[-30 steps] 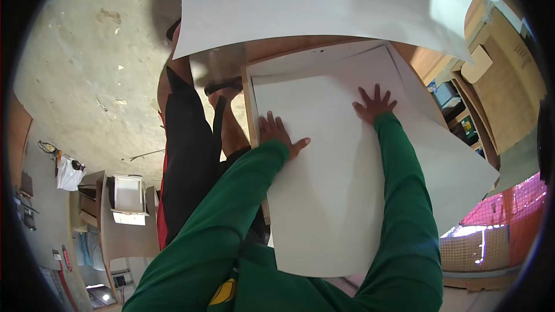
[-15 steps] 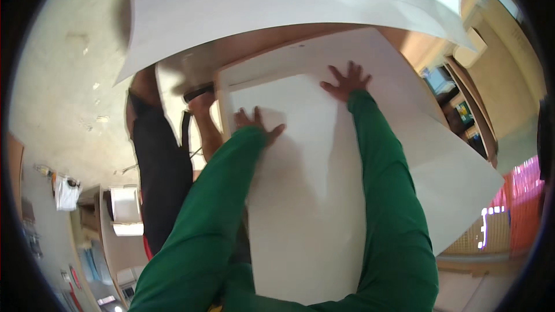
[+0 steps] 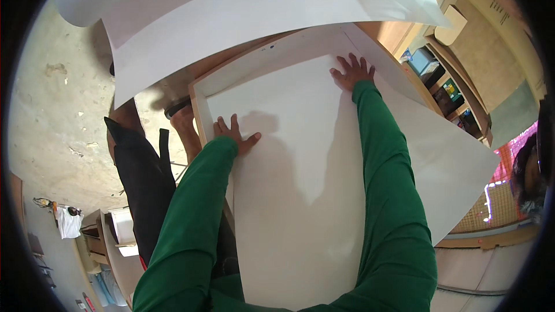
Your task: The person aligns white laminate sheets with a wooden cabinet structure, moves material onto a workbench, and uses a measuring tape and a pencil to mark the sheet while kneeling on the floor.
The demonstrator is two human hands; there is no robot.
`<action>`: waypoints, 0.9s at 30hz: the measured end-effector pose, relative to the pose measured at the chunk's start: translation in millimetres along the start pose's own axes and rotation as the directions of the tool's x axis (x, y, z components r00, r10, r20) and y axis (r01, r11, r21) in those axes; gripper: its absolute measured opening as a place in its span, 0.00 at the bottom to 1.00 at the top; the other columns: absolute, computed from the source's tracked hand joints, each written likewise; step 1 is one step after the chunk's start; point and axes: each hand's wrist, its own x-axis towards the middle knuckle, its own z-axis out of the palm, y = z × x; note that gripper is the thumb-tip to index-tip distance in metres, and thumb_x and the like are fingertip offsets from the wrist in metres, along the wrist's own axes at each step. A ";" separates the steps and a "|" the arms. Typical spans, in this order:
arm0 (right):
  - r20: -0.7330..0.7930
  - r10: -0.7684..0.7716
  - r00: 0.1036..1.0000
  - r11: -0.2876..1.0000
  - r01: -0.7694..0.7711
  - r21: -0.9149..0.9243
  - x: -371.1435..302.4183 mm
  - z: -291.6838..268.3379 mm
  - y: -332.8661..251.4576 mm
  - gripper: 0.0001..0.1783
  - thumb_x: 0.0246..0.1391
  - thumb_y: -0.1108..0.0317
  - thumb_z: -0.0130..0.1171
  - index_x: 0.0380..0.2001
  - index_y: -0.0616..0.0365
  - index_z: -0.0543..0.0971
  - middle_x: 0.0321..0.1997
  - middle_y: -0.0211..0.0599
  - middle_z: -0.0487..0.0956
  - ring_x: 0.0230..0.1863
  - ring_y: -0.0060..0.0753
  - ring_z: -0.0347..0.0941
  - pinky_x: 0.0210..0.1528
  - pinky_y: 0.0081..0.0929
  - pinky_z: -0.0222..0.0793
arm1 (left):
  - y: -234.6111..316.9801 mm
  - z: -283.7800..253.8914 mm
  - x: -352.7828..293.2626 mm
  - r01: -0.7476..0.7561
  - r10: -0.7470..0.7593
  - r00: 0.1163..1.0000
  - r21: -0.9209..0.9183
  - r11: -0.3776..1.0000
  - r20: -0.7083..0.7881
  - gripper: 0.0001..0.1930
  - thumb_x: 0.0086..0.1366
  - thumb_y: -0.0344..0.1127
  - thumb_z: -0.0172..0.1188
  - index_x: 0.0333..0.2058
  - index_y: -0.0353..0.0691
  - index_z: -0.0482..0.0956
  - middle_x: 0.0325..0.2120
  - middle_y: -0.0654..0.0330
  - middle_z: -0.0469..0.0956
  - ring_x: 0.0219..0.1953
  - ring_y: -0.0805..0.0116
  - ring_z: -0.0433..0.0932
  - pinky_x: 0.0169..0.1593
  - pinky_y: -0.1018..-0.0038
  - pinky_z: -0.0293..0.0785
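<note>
A large white sheet lies on a wooden panel in front of me. My left hand presses flat on the sheet near its left edge, fingers spread. My right hand lies flat with spread fingers near the sheet's far right corner. Both arms wear green sleeves. Neither hand holds anything. A second large white sheet curves above the panel's far end.
Concrete floor lies to the left, where my black trouser leg and bare foot stand. Wooden shelving is at the right. A pink mesh and another person's head are at the far right.
Both hands have slid farther up the sheet. The view has tilted, so the panel's top edge and the upper sheet show more.
</note>
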 end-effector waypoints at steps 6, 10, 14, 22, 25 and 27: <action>0.013 0.017 1.000 1.000 -0.017 0.004 -2.2 4.0 -7.1 0.47 0.58 0.27 0.40 0.77 0.31 0.50 0.83 0.35 0.39 0.82 0.54 0.29 0.77 0.67 0.23 | 3.4 -7.7 -11.0 -0.002 0.002 1.000 0.013 1.000 0.024 0.68 0.53 0.88 0.40 0.75 0.37 0.34 0.72 0.28 0.36 0.75 0.30 0.37 0.75 0.51 0.39; -0.066 0.063 0.996 0.998 -0.063 0.000 -6.5 21.7 -20.1 0.49 0.57 0.25 0.40 0.77 0.35 0.50 0.83 0.40 0.39 0.82 0.56 0.29 0.76 0.68 0.23 | 1.0 -5.7 -11.5 0.000 0.000 1.000 0.017 1.000 0.027 0.69 0.51 0.89 0.40 0.75 0.37 0.33 0.72 0.27 0.35 0.75 0.30 0.36 0.76 0.51 0.38; -0.032 -0.025 0.999 1.000 0.025 -0.015 -20.7 10.3 -20.9 0.51 0.57 0.24 0.41 0.77 0.36 0.50 0.83 0.43 0.39 0.82 0.56 0.30 0.77 0.66 0.24 | -7.4 6.2 -2.9 -0.024 0.023 1.000 -0.008 1.000 -0.015 0.70 0.50 0.89 0.43 0.75 0.39 0.34 0.72 0.28 0.35 0.75 0.31 0.35 0.76 0.50 0.40; 0.014 -0.021 1.000 0.999 0.022 -0.035 -41.2 7.6 -14.7 0.50 0.59 0.26 0.42 0.77 0.36 0.49 0.83 0.39 0.39 0.82 0.51 0.32 0.77 0.63 0.28 | -1.7 -6.7 -14.1 -0.002 0.002 1.000 0.001 1.000 -0.016 0.67 0.52 0.88 0.40 0.75 0.40 0.33 0.73 0.29 0.34 0.75 0.31 0.34 0.76 0.50 0.37; 0.051 -0.024 0.998 0.999 0.026 -0.037 -51.3 -5.6 -12.8 0.49 0.59 0.26 0.41 0.77 0.35 0.48 0.83 0.37 0.38 0.82 0.49 0.30 0.78 0.62 0.27 | 0.8 4.4 -8.7 0.020 -0.020 0.999 -0.001 1.000 -0.026 0.67 0.53 0.87 0.39 0.75 0.40 0.32 0.73 0.30 0.35 0.76 0.33 0.33 0.76 0.49 0.36; 0.057 0.002 0.998 0.999 0.001 -0.042 -50.9 -3.6 -12.3 0.49 0.58 0.26 0.40 0.77 0.34 0.48 0.83 0.37 0.38 0.82 0.49 0.30 0.77 0.63 0.27 | 1.8 8.4 -3.5 0.030 -0.029 0.998 0.035 0.999 -0.050 0.66 0.54 0.87 0.39 0.75 0.40 0.32 0.73 0.31 0.36 0.76 0.34 0.33 0.76 0.51 0.36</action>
